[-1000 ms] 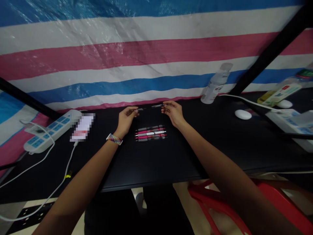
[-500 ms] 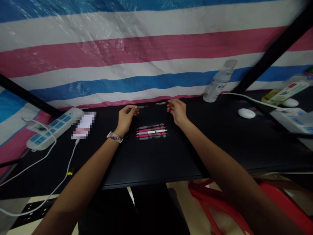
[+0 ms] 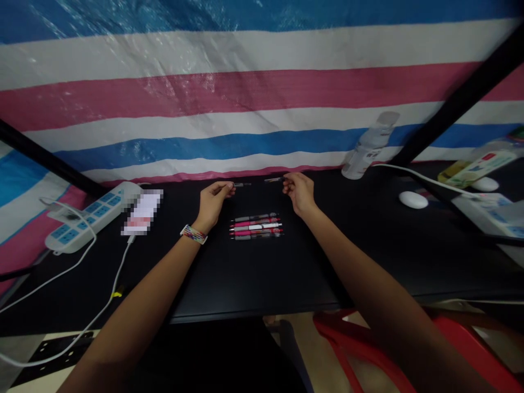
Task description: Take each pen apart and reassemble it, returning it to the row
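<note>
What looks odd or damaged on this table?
Nothing looks spilled. The left hand holds one short pen piece, the right hand another piece, perhaps one pen taken apart: odd beside the seemingly whole pens lying in a row.

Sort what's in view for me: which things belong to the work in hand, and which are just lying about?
In the work:
- dark pen-like piece, in the left hand
- slim pen-like piece, in the right hand
- row of pens

Lying about, apparently:
- phone
- power strip
- clear bottle
- white rounded object
</note>
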{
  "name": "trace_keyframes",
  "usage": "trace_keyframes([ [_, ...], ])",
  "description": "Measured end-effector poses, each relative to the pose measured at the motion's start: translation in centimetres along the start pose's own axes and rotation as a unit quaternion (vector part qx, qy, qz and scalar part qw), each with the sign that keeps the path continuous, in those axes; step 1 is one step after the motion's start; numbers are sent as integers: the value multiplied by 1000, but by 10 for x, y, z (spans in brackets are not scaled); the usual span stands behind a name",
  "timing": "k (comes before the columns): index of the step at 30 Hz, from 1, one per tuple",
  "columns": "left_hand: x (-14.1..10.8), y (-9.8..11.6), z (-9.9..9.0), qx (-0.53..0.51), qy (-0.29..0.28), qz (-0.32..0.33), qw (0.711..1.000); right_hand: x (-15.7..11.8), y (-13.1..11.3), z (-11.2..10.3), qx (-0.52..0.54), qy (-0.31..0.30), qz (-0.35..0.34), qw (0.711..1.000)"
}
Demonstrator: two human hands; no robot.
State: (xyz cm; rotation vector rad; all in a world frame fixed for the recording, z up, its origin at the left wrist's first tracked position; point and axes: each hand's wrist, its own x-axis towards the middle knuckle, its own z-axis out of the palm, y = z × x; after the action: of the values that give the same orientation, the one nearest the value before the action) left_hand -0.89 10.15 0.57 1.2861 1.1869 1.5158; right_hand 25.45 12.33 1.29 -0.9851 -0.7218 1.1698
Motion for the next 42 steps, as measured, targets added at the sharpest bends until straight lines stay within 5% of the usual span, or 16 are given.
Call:
trace_keyframes([
  [25, -1, 3, -1, 18, -23, 6, 1000, 1, -2, 1, 14, 18, 10, 1000],
  [34, -5, 3, 1, 37, -76, 5, 996, -12, 1, 4, -12, -144, 36, 989],
  [42, -4, 2, 2, 83, -79, 31, 993, -13, 3, 4, -27, -170, 48, 984],
])
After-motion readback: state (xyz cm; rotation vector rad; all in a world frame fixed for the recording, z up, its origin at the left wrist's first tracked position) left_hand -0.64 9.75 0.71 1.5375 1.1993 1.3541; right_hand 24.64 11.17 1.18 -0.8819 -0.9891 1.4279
